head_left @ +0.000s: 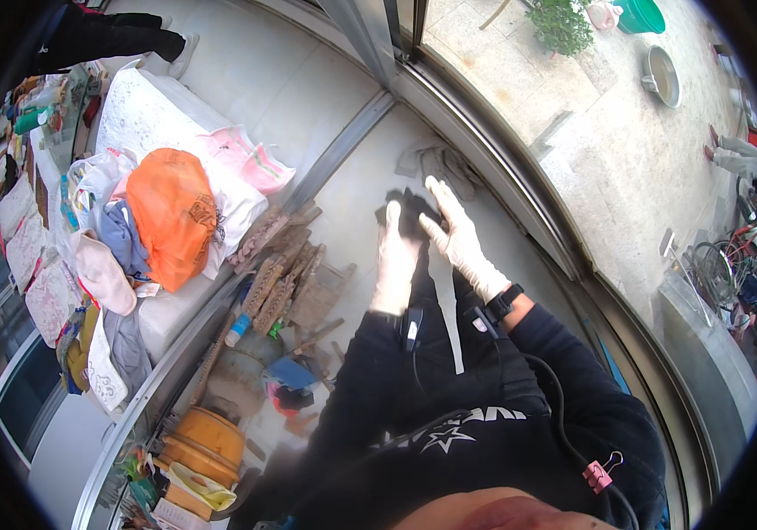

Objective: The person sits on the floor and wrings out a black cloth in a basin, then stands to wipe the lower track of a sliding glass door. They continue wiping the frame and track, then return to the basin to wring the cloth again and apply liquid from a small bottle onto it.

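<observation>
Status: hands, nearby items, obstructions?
White-gloved left hand, right hand: open, apart, nothing visibly held. Crumpled grey cloth on floor beyond. Dark shape between, unclear.

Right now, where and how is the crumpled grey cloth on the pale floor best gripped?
Probably pinch a loose fold of the crumpled grey cloth from above with the white-gloved right hand: it lies bunched beside the metal door frame, nearest that hand.

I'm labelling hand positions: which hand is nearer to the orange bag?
Left. The left hand is to the right of the orange bag, a gap between them; the right hand is farther right, beyond the left one.
</observation>
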Available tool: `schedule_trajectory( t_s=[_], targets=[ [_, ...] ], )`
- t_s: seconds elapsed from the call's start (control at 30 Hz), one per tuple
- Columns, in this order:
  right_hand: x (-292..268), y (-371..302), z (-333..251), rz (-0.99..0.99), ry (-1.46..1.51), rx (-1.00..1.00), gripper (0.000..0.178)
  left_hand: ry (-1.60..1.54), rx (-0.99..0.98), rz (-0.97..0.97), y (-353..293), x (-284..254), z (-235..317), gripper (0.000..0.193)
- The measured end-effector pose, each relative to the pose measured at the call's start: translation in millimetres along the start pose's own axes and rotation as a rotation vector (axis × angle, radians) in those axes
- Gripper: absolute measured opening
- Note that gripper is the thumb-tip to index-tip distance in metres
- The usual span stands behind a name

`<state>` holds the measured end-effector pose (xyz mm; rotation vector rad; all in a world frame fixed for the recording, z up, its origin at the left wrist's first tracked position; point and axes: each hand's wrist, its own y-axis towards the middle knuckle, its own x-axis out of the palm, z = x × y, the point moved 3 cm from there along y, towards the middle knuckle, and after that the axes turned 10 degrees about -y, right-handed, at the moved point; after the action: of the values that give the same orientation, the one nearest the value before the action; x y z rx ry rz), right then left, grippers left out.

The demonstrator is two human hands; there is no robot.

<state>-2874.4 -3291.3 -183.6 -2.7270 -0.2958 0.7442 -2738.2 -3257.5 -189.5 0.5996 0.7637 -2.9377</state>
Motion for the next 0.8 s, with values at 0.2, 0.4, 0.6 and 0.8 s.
schedule_trajectory(
  t_s=[0.2,0.4,0.6,0.8],
  targets=[
    [-31,75,-3,0.007,-0.026,-0.054,0.062,-1.393,-0.240,-0.060,79,40,45,0.041],
    [-58,106,-13,0.072,0.228,-0.032,0.051,-1.474,-0.365,0.039,86,28,54,0.047],
    [-60,66,-34,0.092,-0.109,-0.143,0.064,-1.642,-0.343,0.059,78,26,42,0.047],
    [-44,45,-7,-0.031,-0.007,0.135,0.054,-1.198,-0.233,0.123,66,18,13,0.039]
  ],
)
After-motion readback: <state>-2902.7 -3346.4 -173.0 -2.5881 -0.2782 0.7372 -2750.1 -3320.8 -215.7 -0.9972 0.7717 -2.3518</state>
